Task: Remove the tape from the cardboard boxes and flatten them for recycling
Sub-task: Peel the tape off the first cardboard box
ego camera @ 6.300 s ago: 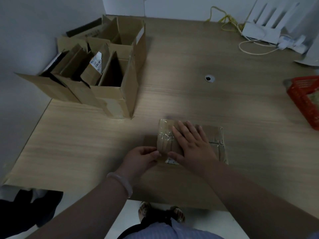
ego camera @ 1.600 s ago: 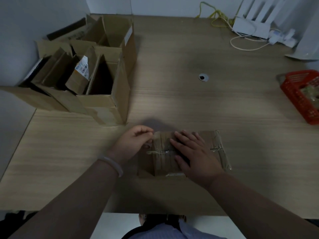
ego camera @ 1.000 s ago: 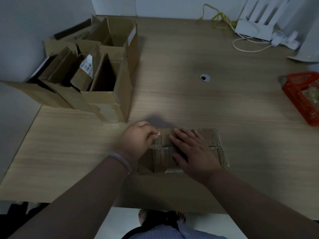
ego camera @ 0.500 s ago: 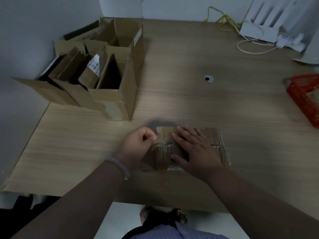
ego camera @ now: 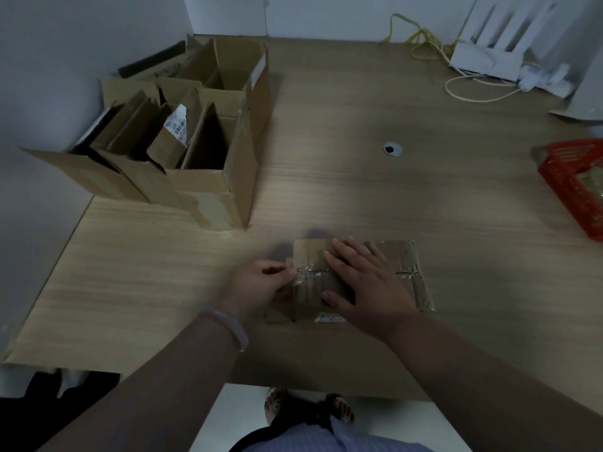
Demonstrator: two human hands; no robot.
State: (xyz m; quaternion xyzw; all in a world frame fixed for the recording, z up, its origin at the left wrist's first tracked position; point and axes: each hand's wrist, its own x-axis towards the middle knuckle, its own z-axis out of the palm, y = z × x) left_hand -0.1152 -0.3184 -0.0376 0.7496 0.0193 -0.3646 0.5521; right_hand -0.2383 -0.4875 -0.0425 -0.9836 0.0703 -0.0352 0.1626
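A small brown cardboard box (ego camera: 404, 256) lies flat on the wooden table (ego camera: 391, 197), near its front edge. Clear tape (ego camera: 310, 275) runs across the box, wrinkled at its left end. My right hand (ego camera: 365, 285) presses flat on the box top, fingers spread. My left hand (ego camera: 261, 282) is at the box's left edge, with thumb and fingers pinched on the loose end of the tape. A pale bracelet sits on my left wrist.
A group of open cardboard boxes (ego camera: 182, 138) stands at the table's back left corner. A red basket (ego camera: 577, 187) sits at the right edge. White devices (ego camera: 489, 57) with cables lie at the back right. A cable hole (ego camera: 392, 148) is mid-table.
My left hand has shifted slightly left and toward me, drawing the tape end off the box's left edge. My right hand stays pressed on the box.
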